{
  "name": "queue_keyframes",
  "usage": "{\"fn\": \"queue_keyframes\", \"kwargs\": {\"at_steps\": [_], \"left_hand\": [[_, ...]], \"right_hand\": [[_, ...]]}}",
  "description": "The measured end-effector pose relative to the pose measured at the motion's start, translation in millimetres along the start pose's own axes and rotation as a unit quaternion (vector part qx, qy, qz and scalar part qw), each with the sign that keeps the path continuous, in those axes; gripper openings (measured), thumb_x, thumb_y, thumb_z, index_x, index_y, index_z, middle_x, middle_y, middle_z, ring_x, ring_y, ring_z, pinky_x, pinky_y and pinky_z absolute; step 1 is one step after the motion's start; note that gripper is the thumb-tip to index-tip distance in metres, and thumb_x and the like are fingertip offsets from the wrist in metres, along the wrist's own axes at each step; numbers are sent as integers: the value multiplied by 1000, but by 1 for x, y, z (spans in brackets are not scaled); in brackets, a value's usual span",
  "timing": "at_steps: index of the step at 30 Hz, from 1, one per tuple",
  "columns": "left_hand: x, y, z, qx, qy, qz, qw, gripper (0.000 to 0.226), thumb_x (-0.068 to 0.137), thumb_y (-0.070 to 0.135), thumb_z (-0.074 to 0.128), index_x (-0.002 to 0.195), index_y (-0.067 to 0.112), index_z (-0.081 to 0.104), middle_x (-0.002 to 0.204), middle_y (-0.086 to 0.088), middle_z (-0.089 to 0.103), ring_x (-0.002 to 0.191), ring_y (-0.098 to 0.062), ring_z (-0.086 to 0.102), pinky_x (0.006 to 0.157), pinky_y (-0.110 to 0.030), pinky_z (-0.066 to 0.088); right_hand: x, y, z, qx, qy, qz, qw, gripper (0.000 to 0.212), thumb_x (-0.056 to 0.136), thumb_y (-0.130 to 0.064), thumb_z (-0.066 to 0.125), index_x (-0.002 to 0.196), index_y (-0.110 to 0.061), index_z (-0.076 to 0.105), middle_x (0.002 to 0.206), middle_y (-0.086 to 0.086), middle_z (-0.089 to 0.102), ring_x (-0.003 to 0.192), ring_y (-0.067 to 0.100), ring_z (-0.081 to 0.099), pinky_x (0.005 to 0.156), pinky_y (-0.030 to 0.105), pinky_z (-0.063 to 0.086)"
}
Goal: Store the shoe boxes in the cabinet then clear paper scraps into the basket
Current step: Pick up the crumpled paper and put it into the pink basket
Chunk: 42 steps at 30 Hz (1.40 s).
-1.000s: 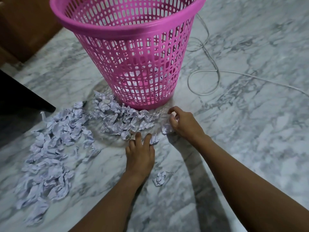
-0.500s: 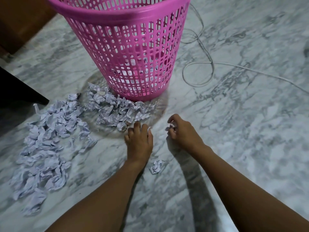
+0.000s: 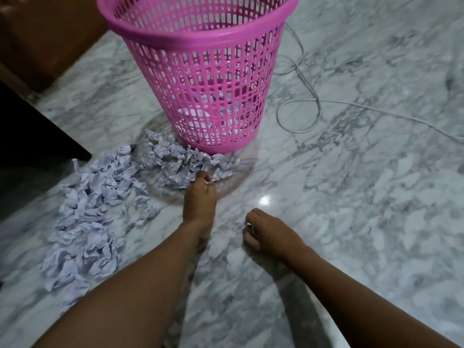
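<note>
**Grips.** Left grip (image 3: 199, 199): fingers curled at the near edge of the heap, with white paper showing between the fingertips. It is judged to be holding paper scraps (image 3: 95, 209), though motion blur softens the detail. Right grip (image 3: 272, 237): fingers curled, with slivers of white at the knuckles, so it is also judged to be holding scraps. It sits low over bare marble floor (image 3: 364, 197), apart from the heap.

**Location.** The scraps lie on the floor in a band running from the foot of the pink basket (image 3: 200, 71) toward the near left, alongside a dark furniture edge (image 3: 37, 136). The basket stands upright, and the nearest scraps touch its base.

**Risks.**
- The crumpled pieces are light and the handfuls look small, so some could drop on the lift to the rim.
- A forearm brushing the basket wall could slide or tip it, since it appears nearly empty.
- The looped cable (image 3: 298, 114) lies just right of the basket and could snag a reaching arm.
- A sweeping motion could push scraps under the dark furniture.

**Not determinable.**
- The basket's far rim is cut off at the top of the view. Some white shows through the lattice low down, but the fill level is unreadable.
- How much each palm holds is hidden.
- No shoe boxes are in view.
- The brown panel (image 3: 42, 33) at the far left may be the cabinet; this cannot be confirmed.
</note>
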<state>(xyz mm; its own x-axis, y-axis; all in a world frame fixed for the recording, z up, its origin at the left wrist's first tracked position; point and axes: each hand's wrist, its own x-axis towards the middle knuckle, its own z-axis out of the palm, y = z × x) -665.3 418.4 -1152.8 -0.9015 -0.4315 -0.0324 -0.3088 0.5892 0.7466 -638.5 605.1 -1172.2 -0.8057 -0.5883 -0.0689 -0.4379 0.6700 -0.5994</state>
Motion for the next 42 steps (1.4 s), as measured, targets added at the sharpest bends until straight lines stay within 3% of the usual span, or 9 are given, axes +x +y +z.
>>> {"fn": "queue_keyframes", "kwargs": {"at_steps": [5, 9, 12, 20, 24, 31, 35, 39, 42], "left_hand": [[18, -5, -23, 106, 57, -42, 992, 29, 100, 28, 43, 123, 14, 55, 96, -15, 71, 85, -32, 65, 66, -33, 43], [32, -11, -29, 233, -57, -50, 970, 83, 92, 67, 39, 156, 25, 8, 125, -15, 63, 111, -37, 61, 82, -40, 49], [43, -19, -31, 285, -113, -57, 950, 101, 80, 80, 42, 156, 25, 7, 139, -13, 55, 120, -35, 57, 91, -38, 51], [46, -33, -31, 272, -39, 13, 962, 61, 84, 66, 54, 130, 27, 57, 120, -3, 69, 110, -25, 65, 87, -31, 53], [42, -37, -31, 263, -17, 26, 964, 50, 84, 57, 56, 122, 26, 63, 117, -1, 68, 109, -23, 64, 87, -31, 52], [22, -39, -30, 292, -2, 47, 955, 38, 82, 51, 55, 98, 18, 65, 105, -3, 54, 88, -24, 63, 64, -30, 47], [23, -36, -33, 289, -3, 30, 957, 36, 83, 50, 57, 102, 20, 63, 122, -3, 37, 89, -23, 62, 59, -27, 44], [33, -34, -39, 279, -13, -4, 960, 39, 83, 51, 58, 113, 25, 60, 155, 1, 12, 109, -24, 60, 71, -33, 56], [38, -37, -40, 264, -44, -33, 963, 44, 83, 51, 56, 119, 25, 58, 162, 4, 12, 119, -23, 58, 82, -33, 52]], "right_hand": [[52, -5, -24, 89, 64, 90, 990, 23, 87, -14, 60, 108, -16, 51, 72, 4, 57, 67, 25, 54, 62, 37, 41], [109, -8, -33, 26, 65, 65, 995, 62, 89, -27, 65, 145, -24, 38, 124, 13, 63, 107, 31, 63, 87, 38, 51], [143, -6, -26, -48, 10, 32, 998, 82, 88, -43, 68, 154, -34, 22, 148, 15, 45, 124, 33, 54, 98, 42, 49], [153, 11, 11, -227, 132, -55, 963, 44, 89, -49, 58, 124, -23, 64, 135, 16, 58, 119, 36, 55, 87, 41, 47], [149, 17, 21, -226, 215, -89, 946, 35, 84, -43, 67, 107, -16, 72, 130, 13, 63, 125, 33, 49, 108, 48, 33], [150, 15, 11, -135, 134, -106, 976, 42, 94, -36, 57, 112, 1, 66, 119, 19, 65, 112, 33, 58, 101, 46, 47], [149, 10, 8, -53, 148, -89, 984, 26, 93, -22, 62, 110, -3, 61, 104, 16, 63, 95, 32, 59, 82, 41, 54], [149, 8, 8, -42, 122, -66, 989, 50, 91, -24, 62, 138, -9, 51, 121, 18, 58, 105, 31, 57, 89, 40, 53], [149, 13, 11, -73, 132, -50, 987, 36, 87, -28, 66, 119, -10, 66, 135, 22, 50, 123, 35, 45, 99, 41, 46]]}}
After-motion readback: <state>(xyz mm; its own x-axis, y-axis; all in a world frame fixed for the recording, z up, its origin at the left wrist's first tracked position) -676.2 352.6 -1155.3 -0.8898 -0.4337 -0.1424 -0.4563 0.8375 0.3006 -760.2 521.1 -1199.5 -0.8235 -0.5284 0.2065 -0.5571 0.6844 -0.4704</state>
